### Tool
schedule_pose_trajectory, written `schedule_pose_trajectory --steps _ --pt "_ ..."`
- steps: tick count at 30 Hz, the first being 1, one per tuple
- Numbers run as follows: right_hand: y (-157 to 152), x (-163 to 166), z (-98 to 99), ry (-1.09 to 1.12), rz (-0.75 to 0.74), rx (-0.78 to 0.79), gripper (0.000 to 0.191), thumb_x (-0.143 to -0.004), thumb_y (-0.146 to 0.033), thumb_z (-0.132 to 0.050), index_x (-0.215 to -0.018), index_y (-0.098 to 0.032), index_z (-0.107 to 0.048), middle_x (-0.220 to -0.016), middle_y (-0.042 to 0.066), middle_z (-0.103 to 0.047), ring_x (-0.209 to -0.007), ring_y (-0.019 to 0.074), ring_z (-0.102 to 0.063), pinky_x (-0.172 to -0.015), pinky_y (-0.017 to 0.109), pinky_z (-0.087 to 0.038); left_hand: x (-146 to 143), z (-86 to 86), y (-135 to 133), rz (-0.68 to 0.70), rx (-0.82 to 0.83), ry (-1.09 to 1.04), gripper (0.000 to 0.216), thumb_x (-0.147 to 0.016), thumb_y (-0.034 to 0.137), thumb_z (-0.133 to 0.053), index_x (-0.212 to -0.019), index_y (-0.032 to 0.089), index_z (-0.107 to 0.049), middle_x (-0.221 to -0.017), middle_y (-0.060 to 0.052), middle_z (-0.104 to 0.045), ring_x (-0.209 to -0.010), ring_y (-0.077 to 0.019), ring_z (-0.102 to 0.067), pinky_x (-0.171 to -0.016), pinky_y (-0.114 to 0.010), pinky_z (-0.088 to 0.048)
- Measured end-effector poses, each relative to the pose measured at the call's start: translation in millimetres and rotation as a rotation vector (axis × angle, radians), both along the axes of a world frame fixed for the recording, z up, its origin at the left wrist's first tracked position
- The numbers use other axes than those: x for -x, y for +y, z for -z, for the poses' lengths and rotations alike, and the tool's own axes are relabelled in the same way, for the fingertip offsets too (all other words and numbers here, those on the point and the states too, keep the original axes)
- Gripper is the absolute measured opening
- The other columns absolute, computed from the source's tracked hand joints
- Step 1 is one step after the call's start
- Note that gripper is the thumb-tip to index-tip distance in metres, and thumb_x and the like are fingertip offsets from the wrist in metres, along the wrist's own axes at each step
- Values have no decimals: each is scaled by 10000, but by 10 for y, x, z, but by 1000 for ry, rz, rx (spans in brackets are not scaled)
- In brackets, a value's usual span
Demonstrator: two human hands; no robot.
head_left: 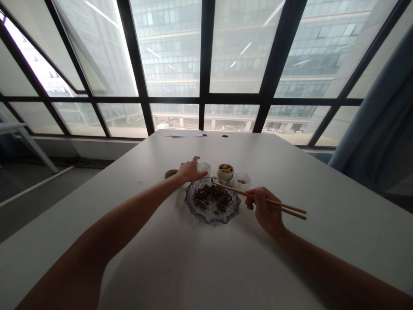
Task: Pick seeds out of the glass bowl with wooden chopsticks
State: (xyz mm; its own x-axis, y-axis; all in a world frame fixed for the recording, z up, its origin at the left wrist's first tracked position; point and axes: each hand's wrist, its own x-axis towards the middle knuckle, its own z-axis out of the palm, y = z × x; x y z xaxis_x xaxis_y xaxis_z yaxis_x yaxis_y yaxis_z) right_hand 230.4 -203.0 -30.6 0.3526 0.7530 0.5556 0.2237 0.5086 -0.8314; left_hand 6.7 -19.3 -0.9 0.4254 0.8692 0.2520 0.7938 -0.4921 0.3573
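A scalloped glass plate [212, 216] with a heap of dark mixed bits lies on the white table [161, 258]. My right hand [265, 211] is closed on a pair of wooden chopsticks [280, 206], whose tips reach over the plate's far edge. My left hand [190, 170] rests behind the plate, its fingers curled against a small white cup [205, 166]. Right of that cup stand a small bowl of pale nuts [225, 171] and a white square dish [242, 180].
A small dark round dish [169, 173] sits left of my left hand. Sheets of paper [182, 133] lie at the table's far edge, by a wall of windows. A blue curtain [380, 120] hangs at right; a white table leg [32, 146] is at left.
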Motion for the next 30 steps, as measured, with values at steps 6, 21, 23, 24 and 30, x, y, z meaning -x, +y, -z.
schedule_pose_trajectory --steps 6,21,23,24,30 --pt "57 -36 -47 -23 36 -41 515 -883 -673 -576 -747 -186 -669 -522 5 -611 -437 130 -542 -418 256 -438 -52 -50 -80 156 -153 -155 805 -710 356 -763 -1403 164 -402 -1268 -182 -661 -1165 -338 -633 -995 -462 -485" --pt "425 -54 -254 -351 15 -93 468 -886 -647 -585 -794 -201 -691 -586 22 -665 -507 153 -588 -525 292 -488 -76 -33 -195 312 -319 -108 745 -751 318 -745 -1411 182 -427 -1369 -144 -601 -1239 -330 -569 -1070 -486 -435" --pt "512 -39 -306 -355 6 -43 476 -864 -654 -612 -779 -193 -693 -602 29 -671 -521 155 -588 -526 290 -490 -77 -34 -207 301 -309 -89 740 -758 338 -744 -1408 184 -425 -1375 -146 -599 -1236 -331 -578 -1065 -489 -436" --pt "529 -36 -341 -333 11 -25 485 -860 -661 -613 -775 -190 -692 -609 32 -673 -522 154 -587 -520 286 -491 -77 -37 -215 293 -301 -78 738 -762 350 -742 -1408 185 -424 -1374 -149 -601 -1237 -335 -582 -1061 -493 -438" --pt "341 -73 -581 -240 24 4 576 -897 -689 -532 -667 -177 -662 -486 18 -599 -410 120 -514 -406 238 -409 -96 -71 -229 196 -153 -42 766 -789 436 -725 -1415 132 -405 -1253 -191 -674 -1181 -357 -634 -1019 -502 -460"
